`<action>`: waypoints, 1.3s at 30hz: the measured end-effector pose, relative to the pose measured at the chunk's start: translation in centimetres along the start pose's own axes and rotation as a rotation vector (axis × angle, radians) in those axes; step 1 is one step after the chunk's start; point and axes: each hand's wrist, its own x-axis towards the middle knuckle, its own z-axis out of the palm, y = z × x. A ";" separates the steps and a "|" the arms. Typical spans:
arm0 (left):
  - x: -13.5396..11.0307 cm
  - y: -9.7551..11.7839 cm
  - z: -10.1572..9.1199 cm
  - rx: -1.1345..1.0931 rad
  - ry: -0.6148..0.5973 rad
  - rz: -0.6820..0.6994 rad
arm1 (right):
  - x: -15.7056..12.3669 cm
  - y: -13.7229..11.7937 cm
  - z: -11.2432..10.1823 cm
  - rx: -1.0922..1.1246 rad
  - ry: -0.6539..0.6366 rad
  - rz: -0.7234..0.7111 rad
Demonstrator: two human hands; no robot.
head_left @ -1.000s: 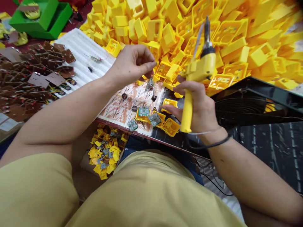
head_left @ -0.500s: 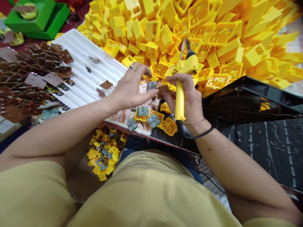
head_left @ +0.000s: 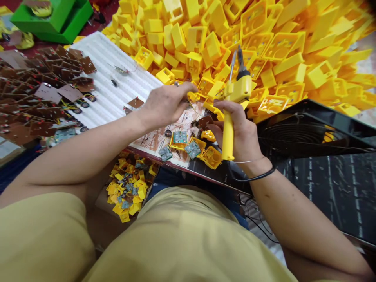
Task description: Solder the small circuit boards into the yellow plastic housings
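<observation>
My right hand [head_left: 242,131] is wrapped round the yellow handle of a soldering gun [head_left: 228,133], its dark tip and metal tube pointing up and away. A small brown circuit board [head_left: 205,122] shows at that hand's fingertips. To the left, my left hand [head_left: 169,103] is curled over the patterned paper [head_left: 152,143], back upward; its fingertips and whatever they pinch are hidden. Just below lie grey-and-green modules, one [head_left: 179,137] on a yellow case and another [head_left: 192,149] on an open case part. A loose module [head_left: 165,153] lies near the table edge.
A big heap of yellow plastic cases [head_left: 194,39] covers the back. Brown circuit boards [head_left: 38,102] are piled at left beside a white ribbed sheet [head_left: 117,84]. A black fan [head_left: 293,127] stands at right. Green trays [head_left: 53,19] sit far left; a box of yellow parts [head_left: 129,188] is below.
My left hand has drawn back from the brown board and curled, and the grey module beneath it is out of sight. My right hand still holds the soldering gun. The whole view has shifted slightly.
</observation>
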 end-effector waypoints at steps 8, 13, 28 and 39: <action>-0.1 -1.2 0.1 0.338 -0.093 -0.080 | -2.1 0.2 -0.6 -0.081 0.014 -0.046; 0.2 -1.7 0.0 0.308 -0.074 -0.075 | -2.7 0.3 -0.7 -0.173 0.009 -0.084; 0.4 0.0 -0.6 -0.333 -0.206 -0.052 | -2.7 -1.0 -1.2 -0.285 0.052 -0.117; 0.0 1.2 1.3 -0.597 -0.269 -0.149 | -5.3 -2.6 -1.1 -0.315 0.147 -0.163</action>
